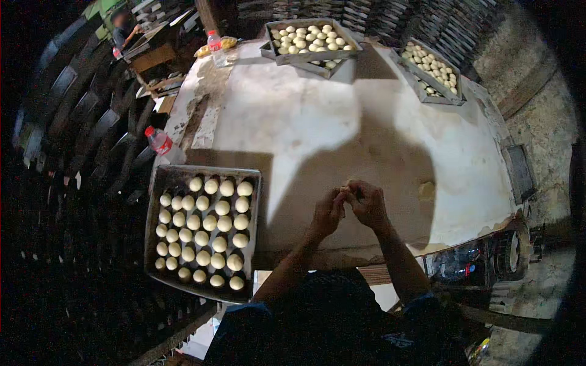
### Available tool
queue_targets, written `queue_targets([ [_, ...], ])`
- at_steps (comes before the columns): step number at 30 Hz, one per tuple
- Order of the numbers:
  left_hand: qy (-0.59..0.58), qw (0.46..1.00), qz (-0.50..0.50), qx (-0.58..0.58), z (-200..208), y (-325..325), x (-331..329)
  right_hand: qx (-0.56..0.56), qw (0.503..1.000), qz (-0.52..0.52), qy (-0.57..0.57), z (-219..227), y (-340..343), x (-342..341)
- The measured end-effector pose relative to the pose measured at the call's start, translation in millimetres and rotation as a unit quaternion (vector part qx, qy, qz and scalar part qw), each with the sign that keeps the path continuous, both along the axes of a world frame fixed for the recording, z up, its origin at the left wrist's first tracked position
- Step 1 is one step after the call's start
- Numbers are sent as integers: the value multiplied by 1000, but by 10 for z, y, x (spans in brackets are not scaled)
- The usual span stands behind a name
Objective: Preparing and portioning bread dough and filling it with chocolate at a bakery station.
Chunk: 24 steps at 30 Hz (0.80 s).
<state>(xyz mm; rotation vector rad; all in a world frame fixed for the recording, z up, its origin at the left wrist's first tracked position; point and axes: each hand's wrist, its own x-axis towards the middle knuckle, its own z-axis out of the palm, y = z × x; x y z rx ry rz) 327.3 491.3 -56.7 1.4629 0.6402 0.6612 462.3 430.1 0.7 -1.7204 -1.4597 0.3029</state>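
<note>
- Over the near part of the table [262, 104], the person's left hand [328, 211] and right hand [368, 204] meet, fingertips drawn together, apparently pinching a small pale dough piece [346, 190] mostly hidden by the fingers.
- Judging by its look, the dough piece is light, soft and easily dented, perhaps a little tacky; a gentle fingertip hold around its sides should suit it.
- To the left, a dark, straight-sided tray [174, 185] holds round, pale dough balls [209, 222] in loose rows, mostly spaced apart.
- Right of the hands, a yellowish patch [426, 191] is too dim to identify.
- Just beyond the tray is a red-capped bottle [160, 141].
- Farther off at right, stacked trays [444, 98] carry more balls, packed closer.
- At the back, another tray stack [314, 57] is likewise filled, with a second bottle [215, 47] to its left.
</note>
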Motion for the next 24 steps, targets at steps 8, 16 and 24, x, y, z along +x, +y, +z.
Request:
queue_targets([
  [8, -43, 979, 8, 198, 206, -597, 833, -24, 977, -43, 205, -254, -871, 754],
  [16, 272, 924, -193, 190, 195, -1098, 1336, 80, 989, -99, -68, -1003, -1360, 1364],
  [24, 511, 789, 106, 324, -179, -546, 955, 76, 995, -56, 46, -856, -1024, 1519],
])
